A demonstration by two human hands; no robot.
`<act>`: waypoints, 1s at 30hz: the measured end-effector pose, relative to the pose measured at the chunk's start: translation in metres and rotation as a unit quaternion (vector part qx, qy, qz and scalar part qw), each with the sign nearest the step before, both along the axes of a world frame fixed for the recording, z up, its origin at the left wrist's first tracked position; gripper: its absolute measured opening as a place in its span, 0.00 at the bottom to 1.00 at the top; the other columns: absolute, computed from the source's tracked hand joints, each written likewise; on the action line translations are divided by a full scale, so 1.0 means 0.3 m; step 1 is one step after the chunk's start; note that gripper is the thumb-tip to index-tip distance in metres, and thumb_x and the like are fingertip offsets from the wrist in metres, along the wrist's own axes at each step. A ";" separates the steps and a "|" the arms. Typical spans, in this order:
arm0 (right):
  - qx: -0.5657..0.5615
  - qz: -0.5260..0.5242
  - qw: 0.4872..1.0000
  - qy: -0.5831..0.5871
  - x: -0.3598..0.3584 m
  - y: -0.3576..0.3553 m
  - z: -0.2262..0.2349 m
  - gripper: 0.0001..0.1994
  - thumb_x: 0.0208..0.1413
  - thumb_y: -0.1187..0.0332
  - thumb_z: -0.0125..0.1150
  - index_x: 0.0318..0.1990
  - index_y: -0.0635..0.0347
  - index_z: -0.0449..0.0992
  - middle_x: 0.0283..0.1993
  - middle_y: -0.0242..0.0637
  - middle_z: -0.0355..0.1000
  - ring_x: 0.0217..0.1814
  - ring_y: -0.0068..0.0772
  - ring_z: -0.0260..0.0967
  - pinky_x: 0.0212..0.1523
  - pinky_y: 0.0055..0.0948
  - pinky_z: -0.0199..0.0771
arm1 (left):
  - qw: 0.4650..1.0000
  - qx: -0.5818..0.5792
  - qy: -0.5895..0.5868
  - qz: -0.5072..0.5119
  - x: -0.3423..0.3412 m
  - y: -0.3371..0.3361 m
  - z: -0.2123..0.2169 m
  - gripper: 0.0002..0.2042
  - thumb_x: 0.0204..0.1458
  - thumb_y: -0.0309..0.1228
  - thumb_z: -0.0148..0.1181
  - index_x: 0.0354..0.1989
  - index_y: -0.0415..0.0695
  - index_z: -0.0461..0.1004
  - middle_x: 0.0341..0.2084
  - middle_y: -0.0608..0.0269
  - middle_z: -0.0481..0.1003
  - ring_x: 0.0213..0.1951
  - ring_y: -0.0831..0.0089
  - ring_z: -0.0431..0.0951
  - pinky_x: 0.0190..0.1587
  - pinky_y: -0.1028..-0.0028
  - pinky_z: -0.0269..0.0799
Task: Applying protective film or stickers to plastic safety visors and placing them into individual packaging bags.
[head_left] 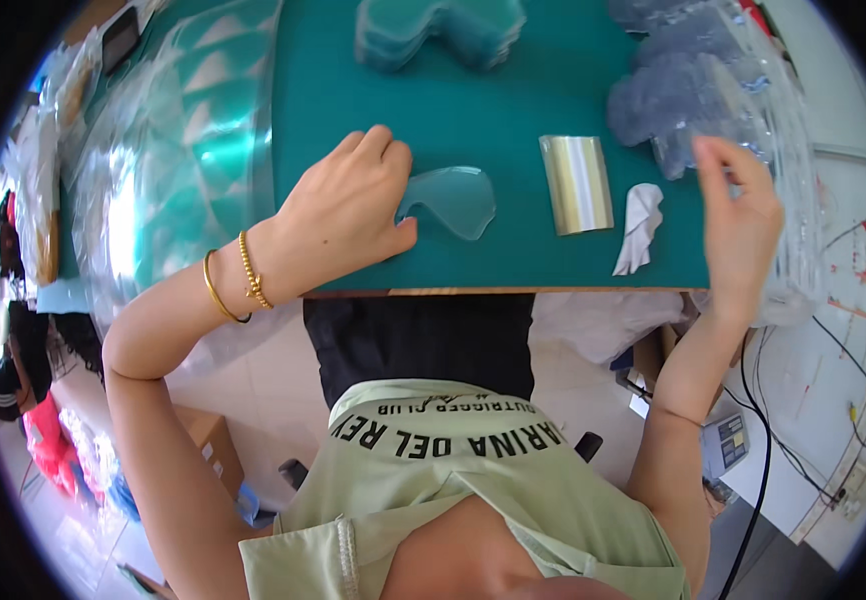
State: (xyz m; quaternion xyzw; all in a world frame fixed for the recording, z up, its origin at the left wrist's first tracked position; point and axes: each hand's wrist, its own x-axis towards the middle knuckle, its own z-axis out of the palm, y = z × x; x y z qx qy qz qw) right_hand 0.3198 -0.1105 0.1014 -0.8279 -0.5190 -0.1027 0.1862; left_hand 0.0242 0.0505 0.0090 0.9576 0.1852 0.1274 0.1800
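Observation:
A clear, goggle-shaped lens (pixel 460 200) lies on the green table mat. My left hand (pixel 343 205) is closed over the lens's left end, fingers curled and thumb tucked at its near edge; that end is hidden beneath it. Off to the right, my right hand (pixel 741 220) is raised beside a plastic bag of grey-blue lenses, its thumb and fingers drawn together. Whatever those fingertips hold, if anything, is too thin or blurred to make out. Between my hands lie a shiny gold-and-silver packet (pixel 578 185) and a crumpled white tissue (pixel 640 228).
A stack of clear goggle-shaped lenses (pixel 440 30) stands at the far middle. Plastic film sheets with lens shapes (pixel 208 140) cover the left side. The bagged grey-blue lenses (pixel 688 100) fill the far right. Black cables (pixel 761 450) hang at the right, below the wooden table edge (pixel 433 292).

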 end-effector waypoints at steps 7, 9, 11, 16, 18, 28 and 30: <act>-0.073 0.083 0.994 -0.027 0.403 0.063 0.135 0.19 0.58 0.77 0.59 0.57 0.59 0.76 0.34 0.32 0.69 0.34 0.27 0.65 0.41 0.25 0.70 | 0.998 0.025 0.011 -0.057 0.118 0.090 0.060 0.08 0.38 0.26 0.61 0.25 0.35 0.70 0.27 0.48 0.73 0.34 0.51 0.76 0.37 0.57 0.75; -0.109 0.065 0.992 -0.021 0.429 0.091 0.166 0.19 0.56 0.79 0.59 0.56 0.61 0.76 0.33 0.32 0.67 0.34 0.26 0.65 0.40 0.25 0.69 | 0.996 0.062 -0.053 -0.033 0.173 0.184 0.126 0.09 0.37 0.27 0.61 0.25 0.35 0.70 0.28 0.46 0.74 0.35 0.50 0.77 0.37 0.56 0.75; -0.147 0.037 0.988 -0.019 0.424 0.098 0.202 0.19 0.54 0.80 0.59 0.55 0.63 0.75 0.31 0.32 0.66 0.33 0.26 0.64 0.39 0.25 0.68 | 0.986 0.144 -0.079 -0.013 0.258 0.286 0.162 0.09 0.43 0.27 0.61 0.31 0.33 0.75 0.30 0.46 0.76 0.35 0.54 0.78 0.38 0.61 0.75; -0.126 0.045 0.990 -0.053 0.367 0.084 0.245 0.14 0.51 0.79 0.62 0.47 0.65 0.75 0.32 0.32 0.66 0.33 0.25 0.63 0.37 0.25 0.68 | 0.975 0.095 0.193 0.049 0.408 0.440 0.238 0.19 0.51 0.41 0.63 0.41 0.36 0.79 0.40 0.52 0.77 0.41 0.55 0.78 0.44 0.65 0.76; -0.104 0.054 0.991 -0.058 0.262 0.052 0.280 0.15 0.50 0.79 0.62 0.47 0.64 0.75 0.33 0.32 0.66 0.33 0.25 0.64 0.38 0.25 0.68 | 0.989 0.112 0.093 0.040 0.379 0.473 0.198 0.20 0.46 0.41 0.64 0.39 0.35 0.79 0.40 0.48 0.77 0.42 0.51 0.78 0.46 0.63 0.76; -0.116 0.315 0.941 0.043 -0.298 0.137 -0.227 0.16 0.47 0.69 0.70 0.45 0.59 0.75 0.43 0.43 0.72 0.42 0.47 0.74 0.41 0.37 0.74 | 0.972 -0.017 -0.214 0.097 0.182 0.143 0.190 0.13 0.48 0.29 0.63 0.40 0.35 0.79 0.33 0.48 0.77 0.37 0.58 0.78 0.40 0.65 0.74; -0.009 0.289 0.938 0.193 -0.287 0.114 -0.234 0.15 0.50 0.67 0.71 0.44 0.59 0.76 0.41 0.43 0.73 0.38 0.45 0.76 0.39 0.36 0.75 | 0.972 0.004 -0.224 0.068 0.087 0.099 0.155 0.11 0.49 0.25 0.62 0.40 0.35 0.78 0.33 0.51 0.77 0.35 0.62 0.78 0.40 0.68 0.74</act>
